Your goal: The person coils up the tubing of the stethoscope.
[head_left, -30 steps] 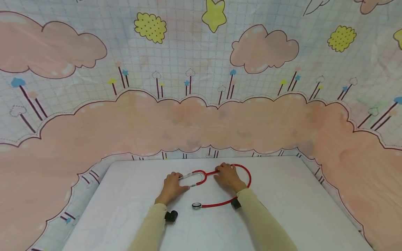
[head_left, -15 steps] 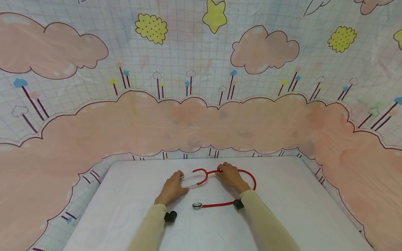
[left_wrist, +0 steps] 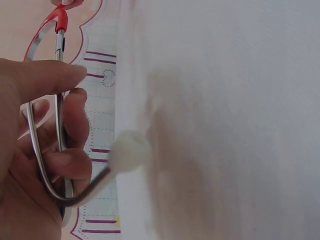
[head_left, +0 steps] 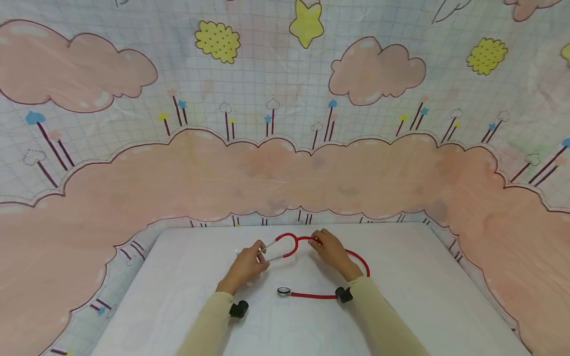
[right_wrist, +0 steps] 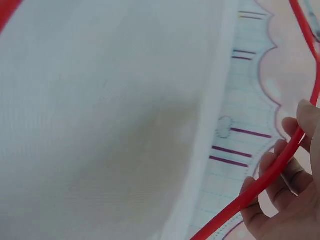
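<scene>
A stethoscope with red tubing (head_left: pixel 313 296) spans both hands in the head view. My left hand (head_left: pixel 246 264) holds its metal ear tubes (left_wrist: pixel 33 135), fingers curled around them in the left wrist view. One pale ear tip (left_wrist: pixel 131 150) sticks out past the fingers; the other is hard to make out. Near the fork of the tubing, my right hand (head_left: pixel 333 252) pinches the red tube between thumb and fingers. From there the tube loops right, passes behind the right wrist and comes back to the round chest piece (head_left: pixel 283 291), low in front of the hands.
The white table (head_left: pixel 178 296) lies beneath both hands. A patterned cloth (head_left: pixel 285 178) with clouds and stars rises behind the table's far edge and runs along its sides. Each wrist wears a small black camera (head_left: pixel 239 309).
The ear tubes and the forked end have come up, with the left fingers now further around the tubes. My right hand has shifted right, and the tubing loop has swung right with it.
</scene>
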`<action>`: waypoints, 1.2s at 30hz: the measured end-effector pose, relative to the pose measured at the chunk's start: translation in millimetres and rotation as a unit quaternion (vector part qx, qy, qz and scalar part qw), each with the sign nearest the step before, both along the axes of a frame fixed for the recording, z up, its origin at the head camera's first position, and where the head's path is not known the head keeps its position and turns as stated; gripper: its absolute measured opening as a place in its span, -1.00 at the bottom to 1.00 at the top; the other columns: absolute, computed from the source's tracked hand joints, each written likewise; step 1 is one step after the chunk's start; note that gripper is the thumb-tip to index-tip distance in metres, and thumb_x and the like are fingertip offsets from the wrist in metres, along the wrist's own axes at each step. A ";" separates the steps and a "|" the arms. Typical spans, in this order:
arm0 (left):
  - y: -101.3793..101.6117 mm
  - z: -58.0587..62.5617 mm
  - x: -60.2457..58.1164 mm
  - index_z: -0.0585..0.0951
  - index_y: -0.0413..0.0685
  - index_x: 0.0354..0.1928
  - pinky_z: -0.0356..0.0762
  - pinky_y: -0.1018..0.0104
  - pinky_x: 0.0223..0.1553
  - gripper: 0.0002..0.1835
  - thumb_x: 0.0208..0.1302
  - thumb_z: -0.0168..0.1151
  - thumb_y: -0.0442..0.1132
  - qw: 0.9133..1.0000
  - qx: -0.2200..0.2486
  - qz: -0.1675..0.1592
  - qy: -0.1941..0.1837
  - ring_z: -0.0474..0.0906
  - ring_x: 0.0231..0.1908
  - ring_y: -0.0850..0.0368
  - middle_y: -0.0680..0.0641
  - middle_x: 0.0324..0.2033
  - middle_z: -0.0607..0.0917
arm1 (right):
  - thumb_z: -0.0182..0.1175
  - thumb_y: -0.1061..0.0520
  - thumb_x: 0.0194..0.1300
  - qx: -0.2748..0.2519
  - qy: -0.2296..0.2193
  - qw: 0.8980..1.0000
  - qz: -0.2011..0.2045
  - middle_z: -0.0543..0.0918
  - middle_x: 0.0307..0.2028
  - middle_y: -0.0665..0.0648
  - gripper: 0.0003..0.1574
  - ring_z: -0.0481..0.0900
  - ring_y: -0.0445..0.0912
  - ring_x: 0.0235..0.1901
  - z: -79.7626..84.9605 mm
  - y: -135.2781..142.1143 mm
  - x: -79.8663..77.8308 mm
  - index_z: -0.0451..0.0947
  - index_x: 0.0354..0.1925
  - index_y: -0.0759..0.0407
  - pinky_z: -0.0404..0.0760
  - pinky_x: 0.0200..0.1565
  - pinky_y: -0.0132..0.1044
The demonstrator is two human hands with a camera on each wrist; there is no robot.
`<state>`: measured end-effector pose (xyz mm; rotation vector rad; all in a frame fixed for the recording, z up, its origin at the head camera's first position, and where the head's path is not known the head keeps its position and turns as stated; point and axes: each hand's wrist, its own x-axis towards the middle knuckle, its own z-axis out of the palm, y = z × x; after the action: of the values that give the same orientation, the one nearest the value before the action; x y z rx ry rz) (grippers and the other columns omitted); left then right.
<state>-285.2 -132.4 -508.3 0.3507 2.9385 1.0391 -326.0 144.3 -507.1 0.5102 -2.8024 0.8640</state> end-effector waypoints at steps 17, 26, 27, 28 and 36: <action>-11.1 21.0 32.2 0.56 0.04 0.15 0.36 0.41 -0.50 -0.46 0.13 0.46 -0.04 0.998 0.009 -0.004 0.063 0.38 -0.51 0.25 0.19 -0.50 0.55 | 0.26 -0.01 0.34 -0.029 -0.004 0.999 0.014 0.63 -0.36 -0.09 -0.78 0.46 -0.18 -0.36 27.0 18.9 42.9 0.67 -0.12 0.05 0.49 -0.30 -0.35; -14.5 34.0 47.9 0.57 0.09 0.15 0.36 0.45 -0.50 -0.43 0.08 0.49 -0.03 0.993 0.016 -0.013 0.117 0.37 -0.54 0.30 0.22 -0.54 0.52 | 0.28 0.08 0.34 -0.018 0.029 0.999 -0.005 0.60 -0.38 -0.08 -0.77 0.44 -0.19 -0.39 32.8 31.9 59.1 0.58 -0.04 0.05 0.47 -0.34 -0.38; -15.0 34.7 48.9 0.58 0.08 0.15 0.35 0.45 -0.50 -0.44 0.07 0.50 -0.04 0.992 0.016 -0.014 0.122 0.36 -0.54 0.30 0.22 -0.55 0.52 | 0.27 0.09 0.34 -0.018 0.037 0.999 -0.010 0.61 -0.35 -0.06 -0.77 0.45 -0.19 -0.38 33.1 32.6 60.6 0.57 -0.05 0.06 0.47 -0.32 -0.37; -15.5 35.2 49.9 0.58 0.08 0.14 0.34 0.45 -0.50 -0.44 0.07 0.50 -0.05 0.992 0.015 -0.014 0.127 0.36 -0.55 0.30 0.22 -0.55 0.51 | 0.27 0.10 0.34 -0.016 0.045 0.999 -0.015 0.62 -0.32 -0.06 -0.77 0.45 -0.19 -0.35 33.4 32.9 61.7 0.56 -0.05 0.06 0.48 -0.29 -0.36; -21.3 38.5 53.0 0.61 0.07 0.12 0.34 0.48 -0.51 -0.47 0.07 0.50 -0.06 0.991 0.020 -0.034 0.129 0.35 -0.53 0.34 0.24 -0.55 0.50 | 0.25 0.15 0.35 -0.045 0.171 0.984 -0.017 0.62 -0.21 0.00 -0.80 0.53 -0.14 -0.19 47.5 31.9 72.6 0.58 -0.06 0.10 0.60 -0.18 -0.22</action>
<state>-232.2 -153.7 -469.9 0.6262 3.1034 1.1256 -253.5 176.2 -459.7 0.5369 -2.4439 0.8042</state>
